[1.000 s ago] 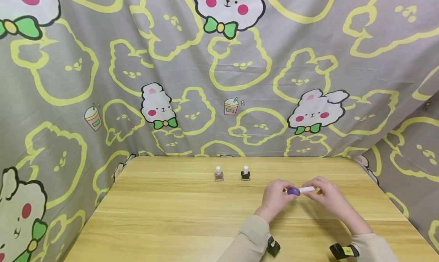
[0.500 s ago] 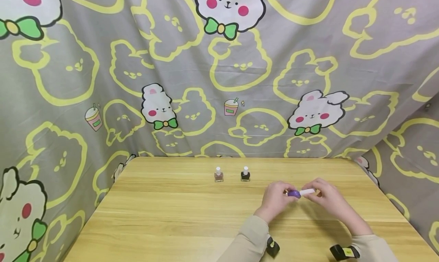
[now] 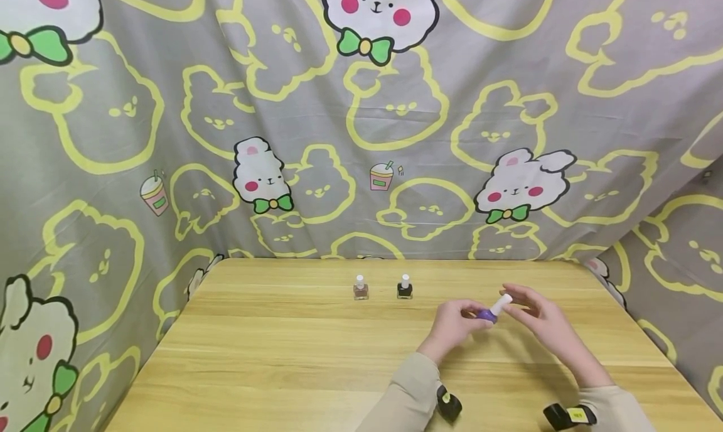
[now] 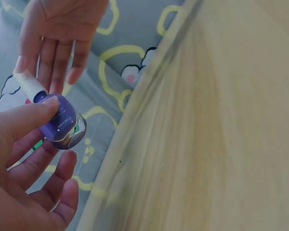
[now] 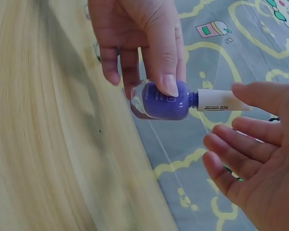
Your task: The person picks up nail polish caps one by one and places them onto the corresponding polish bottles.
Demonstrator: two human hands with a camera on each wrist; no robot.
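Observation:
Between thumb and fingers my left hand (image 3: 454,325) pinches a purple nail polish bottle (image 5: 164,100) above the table. Its long white cap (image 5: 220,99) is on the neck and, in the head view, tilts up to the right. The right hand (image 3: 539,313) is beside the cap, fingers spread and mostly straight. In the right wrist view its thumb (image 5: 260,97) lies at the end of the cap, while the other fingers are apart from it.
Toward the back of the wooden table (image 3: 271,356) stand two more nail polish bottles, a brownish-pink one (image 3: 360,289) and a black one (image 3: 404,288), both upright with white caps. A patterned grey curtain (image 3: 316,118) hangs behind and at both sides.
The right hand's fingers have loosened from the white cap and spread. The purple bottle has turned from nearly level to cap-up, still pinched by the left hand.

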